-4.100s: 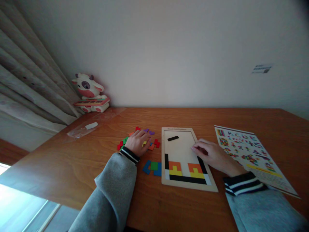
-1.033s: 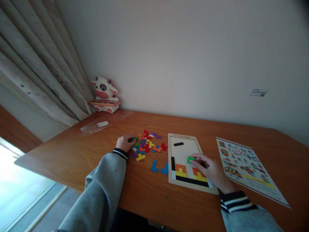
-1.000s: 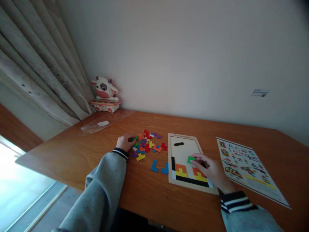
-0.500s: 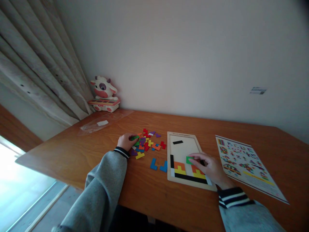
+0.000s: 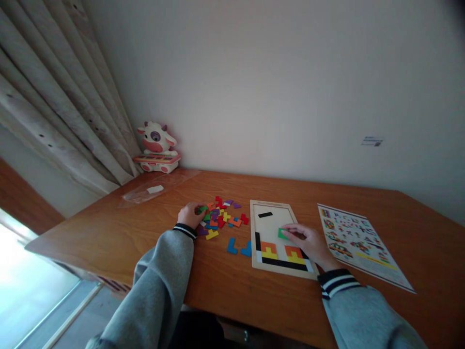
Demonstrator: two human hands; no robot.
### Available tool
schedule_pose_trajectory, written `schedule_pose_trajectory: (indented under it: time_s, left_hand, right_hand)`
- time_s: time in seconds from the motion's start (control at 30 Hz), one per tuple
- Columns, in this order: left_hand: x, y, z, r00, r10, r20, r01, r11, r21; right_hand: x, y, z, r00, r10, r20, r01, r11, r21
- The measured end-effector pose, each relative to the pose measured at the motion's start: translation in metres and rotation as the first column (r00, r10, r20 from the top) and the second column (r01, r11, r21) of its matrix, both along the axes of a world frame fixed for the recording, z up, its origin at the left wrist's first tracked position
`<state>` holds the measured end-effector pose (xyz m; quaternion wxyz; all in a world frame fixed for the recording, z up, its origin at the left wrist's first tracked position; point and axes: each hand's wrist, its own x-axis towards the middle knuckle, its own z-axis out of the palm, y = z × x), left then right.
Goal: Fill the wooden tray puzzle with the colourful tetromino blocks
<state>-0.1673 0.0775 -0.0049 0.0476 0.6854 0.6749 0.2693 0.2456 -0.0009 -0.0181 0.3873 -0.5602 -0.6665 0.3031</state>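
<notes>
My left hand (image 5: pixel 190 215) is at the left edge of the loose puzzle pieces, with thumb and fingers closed on a green puzzle piece (image 5: pixel 203 209). Over the wooden puzzle board (image 5: pixel 253 264), my right hand (image 5: pixel 307 242) pinches another green puzzle piece (image 5: pixel 282 233). Orange and yellow pieces (image 5: pixel 269 250) fit together in the board's near part, and a similar group (image 5: pixel 295 254) sits to their right. Black bars (image 5: pixel 283 264) line the near and left sides. A loose black piece (image 5: pixel 265 214) lies tilted in the upper part.
Mixed coloured pieces (image 5: pixel 225 216) lie in a heap left of the board, with two blue pieces (image 5: pixel 232 245) nearer me. A printed pattern sheet (image 5: pixel 359 242) is at the right. A clear plastic bag (image 5: pixel 141 194) and a toy cow keyboard (image 5: pixel 156 148) are back left.
My right hand has moved slightly away from the orange and yellow pieces, still pinching its green piece. My left hand stays at the heap. The whole view has shifted a little.
</notes>
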Motion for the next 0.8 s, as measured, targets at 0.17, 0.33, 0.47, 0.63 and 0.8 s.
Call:
schedule_pose_trajectory:
  time_s: [0.17,0.33,0.47,0.63,0.8]
  left_hand:
    - [0.003,0.000,0.002,0.999,-0.034,-0.042,0.035,0.999,0.027]
    - [0.006,-0.002,0.002,0.995,-0.041,-0.088,0.045,0.998,0.046]
    - [0.009,-0.004,0.002,0.991,-0.056,-0.122,0.062,0.997,0.044]
    - [0.012,-0.005,0.003,0.985,-0.049,-0.164,0.058,0.997,0.046]
    - [0.011,-0.004,0.003,0.984,-0.024,-0.177,0.033,0.999,0.043]
  right_hand:
    - [-0.005,-0.001,0.003,1.000,-0.003,0.007,0.003,1.000,-0.001]
    - [-0.004,-0.002,0.002,1.000,0.014,0.027,-0.014,1.000,0.013]
    - [-0.003,-0.003,0.002,1.000,0.020,0.023,-0.021,1.000,0.007]
    - [-0.003,-0.003,0.001,1.000,-0.012,-0.025,0.012,1.000,0.011]
    - [-0.005,-0.003,-0.001,0.992,-0.056,-0.113,0.059,0.998,0.017]
